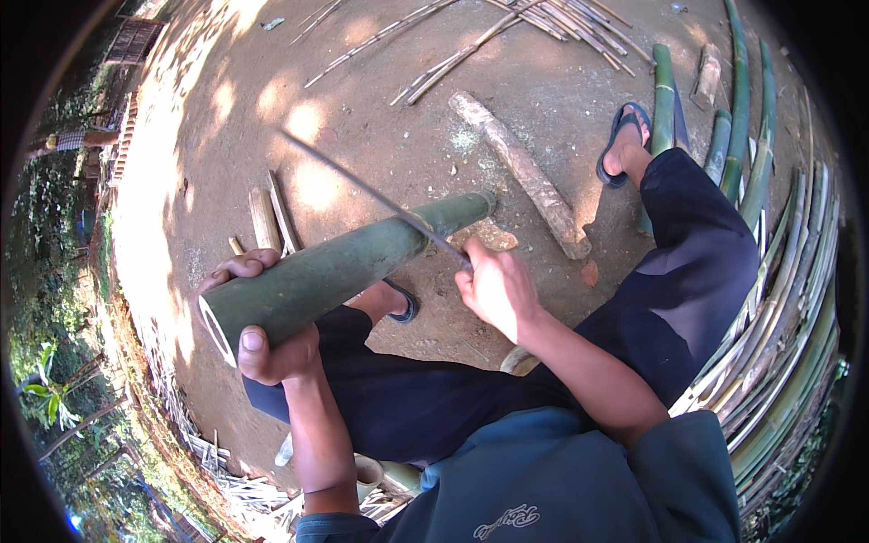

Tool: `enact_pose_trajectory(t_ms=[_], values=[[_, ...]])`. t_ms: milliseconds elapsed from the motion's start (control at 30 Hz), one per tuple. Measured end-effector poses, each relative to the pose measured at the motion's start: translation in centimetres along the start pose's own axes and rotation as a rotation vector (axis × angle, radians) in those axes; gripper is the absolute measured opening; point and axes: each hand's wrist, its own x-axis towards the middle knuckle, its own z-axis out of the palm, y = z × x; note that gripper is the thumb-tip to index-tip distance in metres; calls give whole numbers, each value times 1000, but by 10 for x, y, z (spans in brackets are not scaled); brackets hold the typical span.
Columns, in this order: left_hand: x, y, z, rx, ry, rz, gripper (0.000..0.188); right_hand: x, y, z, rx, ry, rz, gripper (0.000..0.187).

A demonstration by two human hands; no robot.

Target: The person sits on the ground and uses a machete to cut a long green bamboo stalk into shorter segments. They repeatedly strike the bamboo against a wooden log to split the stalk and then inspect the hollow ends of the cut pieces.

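In the head view, we see the left forearm (317, 434) rising from the near edge, its left hand (288, 351) clasping the near-left end of a green bamboo tube (330, 270), thumb on the near side, fingers (246, 264) over the far side. The tube lies slantwise across the middle left, hollow end toward near left. From near right the right forearm (593, 376) angles inward, the right hand (500, 288) fisted around the grip of a long blade (358, 184) that crosses above the tube toward far left. We cannot tell whether its edge touches the bamboo; the fist hides most of the grip. The left palm is out of sight – and the left sandal (405, 301) shows only partly beyond the trousers (425, 398).
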Motion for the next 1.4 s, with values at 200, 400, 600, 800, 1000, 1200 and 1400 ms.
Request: enact_pose_trajectory(t_ms=[200, 400, 600, 800, 1000, 1200, 1400], values=[[0, -2, 15, -52, 82, 6, 55, 5, 14, 4, -61, -138, 167, 25], [-10, 1, 35, 351, 555, -26, 55, 2, 1, 29, 78, 92, 34, 24], [-6, -1, 23, 373, 613, -65, 56, 4, -4, 33, 79, 56, -174, 25], [-15, 2, 19, 328, 573, -27, 62, 16, 9, 6, 76, -79, 198, 18], [-20, -1, 21, 184, 464, -35, 67, -13, 7, 22, 53, 96, -227, 21], [-12, 2, 22, 387, 685, -30, 69, 17, 23, 27, 97, -14, 234, 23], [-19, 3, 29, 396, 598, 9, 61, -8, 8, 38, 70, 110, -31, 24]])
